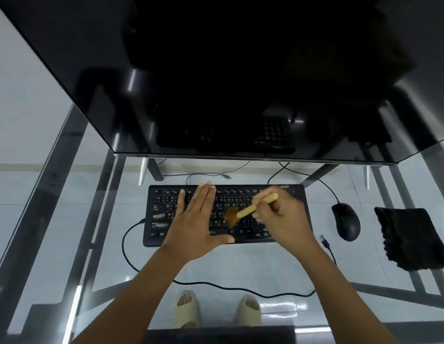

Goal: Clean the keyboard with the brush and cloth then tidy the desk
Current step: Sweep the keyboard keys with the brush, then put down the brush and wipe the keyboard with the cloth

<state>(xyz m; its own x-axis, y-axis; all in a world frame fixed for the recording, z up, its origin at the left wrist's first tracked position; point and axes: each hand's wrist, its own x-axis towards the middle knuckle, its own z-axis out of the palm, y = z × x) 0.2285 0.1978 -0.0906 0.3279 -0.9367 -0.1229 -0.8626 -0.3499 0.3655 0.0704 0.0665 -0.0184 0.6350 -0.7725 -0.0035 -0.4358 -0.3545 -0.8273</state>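
A black keyboard (163,219) lies on the glass desk (240,266) in the middle of the view. My left hand (196,224) rests flat on its left half with straight fingers. My right hand (283,219) grips the pale wooden handle of a small brush (250,208), whose brown bristles touch the keys right of centre. The bristles look blurred. A dark folded cloth (412,237) lies on the desk at the far right, apart from both hands.
A black mouse (346,220) sits between keyboard and cloth. A large dark monitor (216,70) overhangs the far side. Loose black cables (216,285) run across the glass, one plug (323,240) near my right wrist. Feet in sandals show below the glass.
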